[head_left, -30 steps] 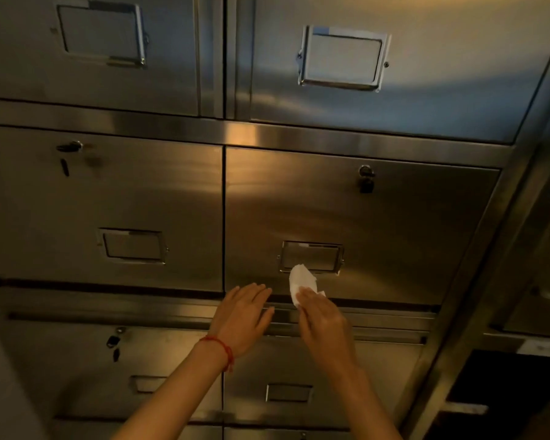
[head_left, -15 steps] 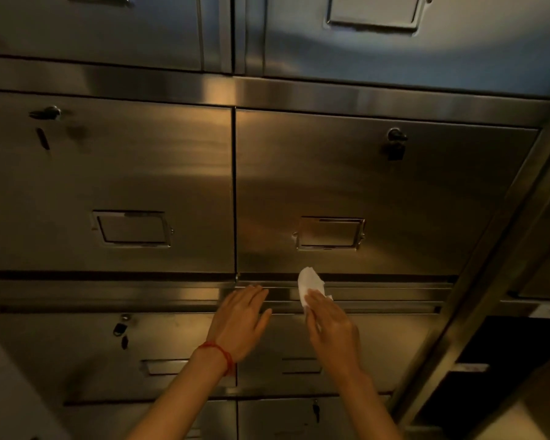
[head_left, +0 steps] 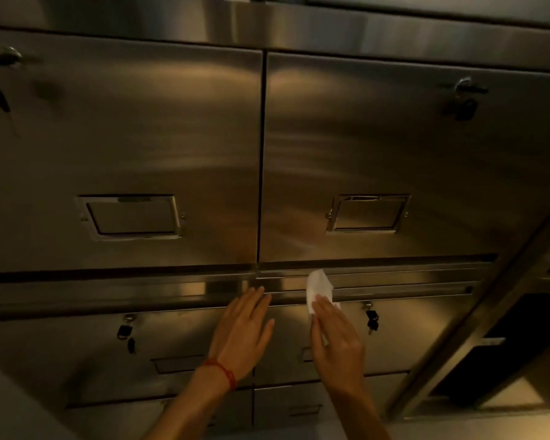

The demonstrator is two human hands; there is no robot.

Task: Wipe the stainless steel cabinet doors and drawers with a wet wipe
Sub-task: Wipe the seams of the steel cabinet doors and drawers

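While both hands lie flat-fingered, a crumpled white wet wipe (head_left: 318, 286) (under right hand (head_left: 337, 342)) against the steel rail (head_left: 394, 285).

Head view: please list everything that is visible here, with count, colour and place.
Large drawers: two, steel, side by side, upper half.
Label frames: two, chrome, one on each large drawer.
Horizontal rail: one, steel, under the large drawers.
Lower drawers: several, steel, below the rail.
Keys: dark, hanging from several locks.
Wet wipe: one, white, on the rail.
Red string: one, left wrist.
Left hand: flat, fingertips at the rail.
Right hand: presses the wipe.
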